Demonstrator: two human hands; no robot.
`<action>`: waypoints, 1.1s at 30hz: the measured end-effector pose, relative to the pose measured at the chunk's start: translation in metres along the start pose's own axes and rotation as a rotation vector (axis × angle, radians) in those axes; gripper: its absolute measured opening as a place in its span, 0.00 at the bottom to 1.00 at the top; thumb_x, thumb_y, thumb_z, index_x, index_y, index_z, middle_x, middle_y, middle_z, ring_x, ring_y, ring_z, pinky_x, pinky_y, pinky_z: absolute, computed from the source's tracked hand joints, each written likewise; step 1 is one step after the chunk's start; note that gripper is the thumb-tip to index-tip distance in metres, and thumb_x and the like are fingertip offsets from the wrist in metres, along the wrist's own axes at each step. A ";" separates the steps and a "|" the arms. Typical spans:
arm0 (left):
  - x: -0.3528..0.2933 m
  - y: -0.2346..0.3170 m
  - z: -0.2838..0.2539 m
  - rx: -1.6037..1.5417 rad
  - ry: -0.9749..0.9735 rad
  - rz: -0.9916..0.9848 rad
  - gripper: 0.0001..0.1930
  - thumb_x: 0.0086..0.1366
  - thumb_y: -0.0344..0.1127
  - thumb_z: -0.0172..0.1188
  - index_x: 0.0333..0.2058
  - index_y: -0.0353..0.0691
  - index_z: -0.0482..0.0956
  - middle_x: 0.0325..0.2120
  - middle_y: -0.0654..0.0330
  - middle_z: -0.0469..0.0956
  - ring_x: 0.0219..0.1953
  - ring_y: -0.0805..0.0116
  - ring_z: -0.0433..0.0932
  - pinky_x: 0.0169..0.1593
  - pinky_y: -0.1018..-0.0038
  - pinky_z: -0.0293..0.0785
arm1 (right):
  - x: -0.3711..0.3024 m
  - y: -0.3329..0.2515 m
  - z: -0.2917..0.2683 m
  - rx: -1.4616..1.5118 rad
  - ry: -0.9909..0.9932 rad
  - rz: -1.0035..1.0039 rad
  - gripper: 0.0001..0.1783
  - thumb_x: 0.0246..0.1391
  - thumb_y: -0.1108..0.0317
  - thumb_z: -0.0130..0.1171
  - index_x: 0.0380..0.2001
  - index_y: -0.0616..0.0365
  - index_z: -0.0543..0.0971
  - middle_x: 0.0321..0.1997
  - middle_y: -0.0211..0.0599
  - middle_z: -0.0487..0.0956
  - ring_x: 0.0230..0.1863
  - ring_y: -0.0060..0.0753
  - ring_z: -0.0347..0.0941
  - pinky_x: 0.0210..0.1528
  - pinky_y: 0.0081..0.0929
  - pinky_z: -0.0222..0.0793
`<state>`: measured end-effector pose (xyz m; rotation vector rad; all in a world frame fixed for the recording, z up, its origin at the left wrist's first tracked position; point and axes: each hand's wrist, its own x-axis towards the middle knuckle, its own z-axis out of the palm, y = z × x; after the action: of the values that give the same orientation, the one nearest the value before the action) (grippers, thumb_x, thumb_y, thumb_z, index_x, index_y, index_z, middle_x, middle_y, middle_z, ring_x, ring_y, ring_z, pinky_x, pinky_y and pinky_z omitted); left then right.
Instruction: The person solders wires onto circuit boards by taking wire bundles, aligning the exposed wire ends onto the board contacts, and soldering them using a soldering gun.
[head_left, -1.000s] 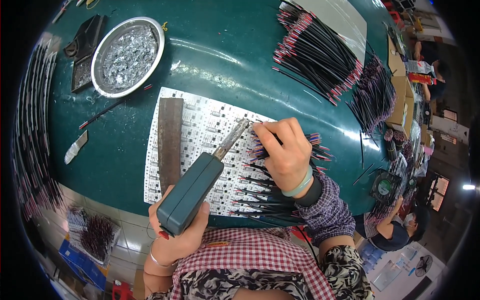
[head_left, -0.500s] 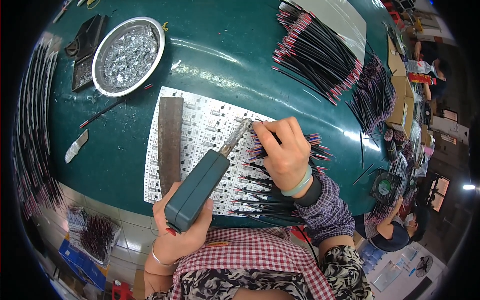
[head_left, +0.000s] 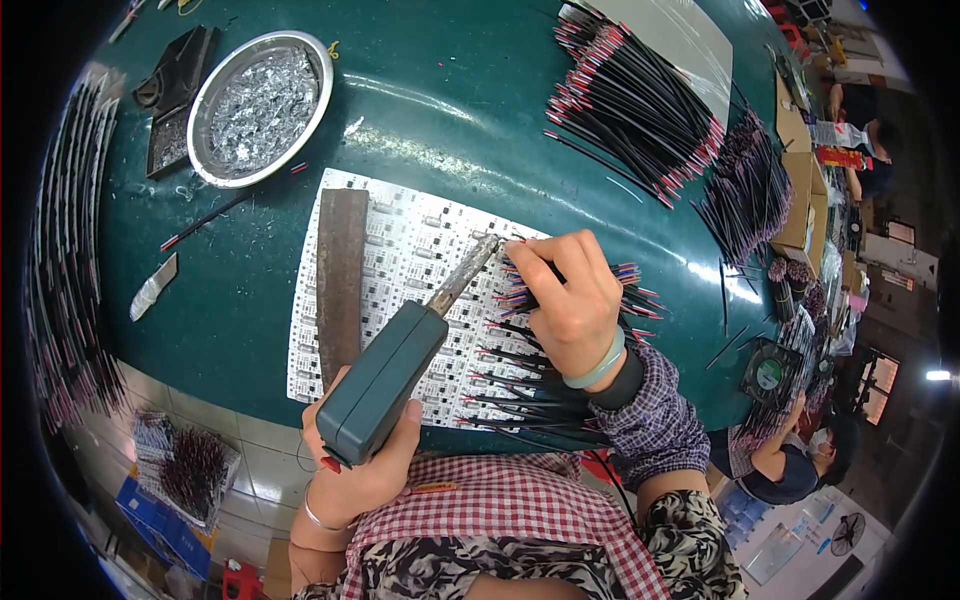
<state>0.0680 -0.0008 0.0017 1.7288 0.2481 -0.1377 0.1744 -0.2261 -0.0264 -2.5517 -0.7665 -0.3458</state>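
My left hand (head_left: pixel 375 470) is wrapped round a dark green soldering gun (head_left: pixel 385 375). Its long silvery tip (head_left: pixel 468 268) reaches up and right to the far part of a white sheet of small circuit boards (head_left: pixel 425 225). Close to that tip, my right hand (head_left: pixel 570 300) has thumb and forefinger pinched on a thin wire lead (head_left: pixel 517 240), mostly hidden by the fingers. Rows of black wires (head_left: pixel 520 395) with coloured ends lie along the right side of the sheet, some running under my right hand. A flat brown metal bar (head_left: pixel 341 270) rests on the sheet's left part.
At the far left stands a metal bowl (head_left: pixel 200 160) of silvery scraps, beside a black box (head_left: pixel 165 140). Bundles of black wires (head_left: pixel 640 100) lie at the far right and left edge. A small fan (head_left: pixel 770 374) stands right; a co-worker (head_left: pixel 800 460) sits beyond.
The soldering gun and my left hand have shifted slightly left, drawing the tip a little away from my right fingertips. My right hand has barely moved.
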 end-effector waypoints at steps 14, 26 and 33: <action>0.004 0.016 -0.003 0.081 -0.049 -0.019 0.07 0.56 0.22 0.66 0.34 0.30 0.80 0.26 0.58 0.78 0.25 0.74 0.77 0.30 0.76 0.71 | 0.001 -0.003 0.001 -0.093 0.004 -0.071 0.26 0.29 0.84 0.57 0.40 0.64 0.82 0.36 0.39 0.78 0.35 0.42 0.74 0.33 0.33 0.73; -0.021 -0.006 -0.013 0.034 -0.002 -0.060 0.15 0.59 0.23 0.67 0.45 0.31 0.80 0.35 0.58 0.81 0.28 0.72 0.77 0.32 0.76 0.74 | -0.006 -0.012 -0.011 -0.025 0.024 -0.066 0.32 0.29 0.83 0.57 0.47 0.64 0.82 0.36 0.41 0.76 0.35 0.45 0.73 0.35 0.38 0.70; -0.016 -0.003 -0.007 0.024 0.060 0.034 0.08 0.54 0.24 0.68 0.35 0.31 0.83 0.25 0.57 0.81 0.22 0.68 0.78 0.29 0.74 0.74 | -0.012 -0.014 -0.005 -0.014 -0.027 -0.046 0.35 0.26 0.84 0.55 0.48 0.65 0.81 0.35 0.40 0.75 0.33 0.43 0.72 0.34 0.37 0.67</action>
<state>0.0517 0.0048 0.0037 1.7623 0.2621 -0.0648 0.1567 -0.2235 -0.0219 -2.5601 -0.8368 -0.3332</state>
